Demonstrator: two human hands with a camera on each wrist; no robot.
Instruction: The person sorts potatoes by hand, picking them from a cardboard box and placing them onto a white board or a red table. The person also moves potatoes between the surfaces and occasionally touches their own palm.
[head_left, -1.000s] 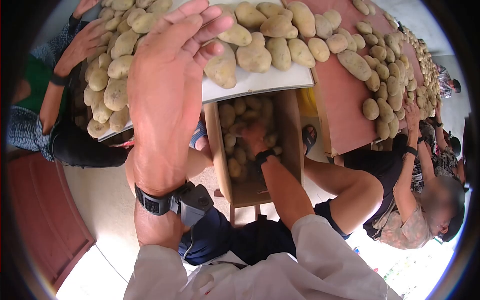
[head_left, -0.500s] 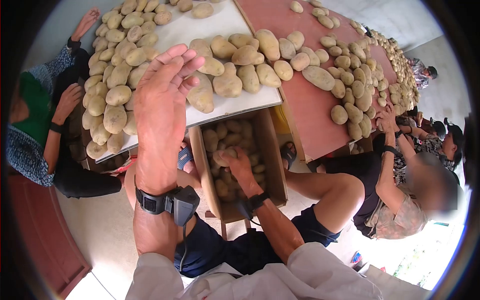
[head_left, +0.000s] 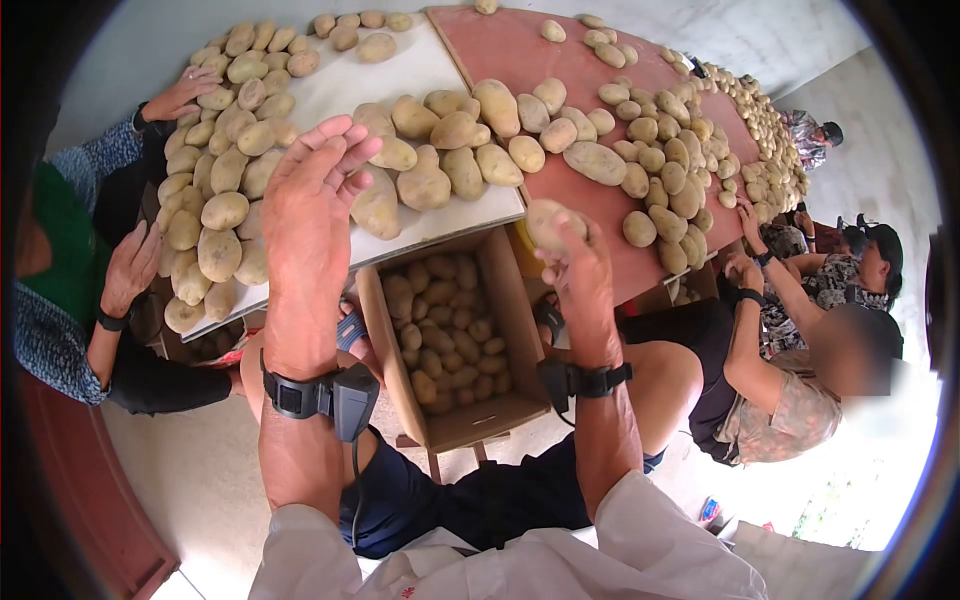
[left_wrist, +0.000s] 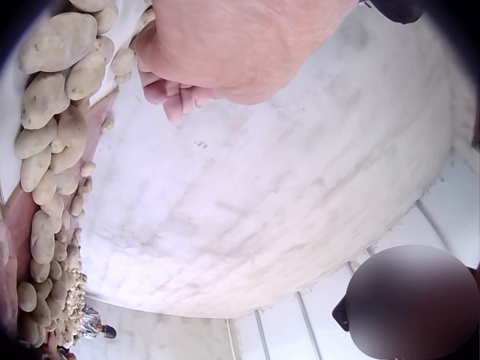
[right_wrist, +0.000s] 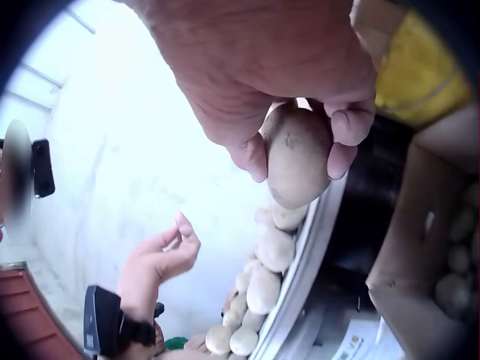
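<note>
My right hand (head_left: 588, 285) is raised above the right edge of the cardboard box (head_left: 515, 320), holding one potato (head_left: 548, 225). Thumb and fingers pinch that potato (right_wrist: 296, 161) from both sides in the right wrist view. My left hand (head_left: 312, 190) hovers with loosely bent fingers in front of the white tabletop (head_left: 430, 70), holding nothing. A row of potatoes (head_left: 423, 180) lies near its fingertips along the table. Below, between my knees, many more potatoes (head_left: 450, 335) fill the bottom of the box.
A red tabletop (head_left: 590, 205) adjoins the white one on the right, with a spread of potatoes (head_left: 680, 170). A potato heap (head_left: 225, 170) covers the left end. Other people sit close on both sides, their hands near the table. A yellow container (right_wrist: 420, 71) stands beside the box.
My right hand has come up out of the box with a potato and moved to its right edge. The left hand has stayed raised and empty. The head view has shifted.
</note>
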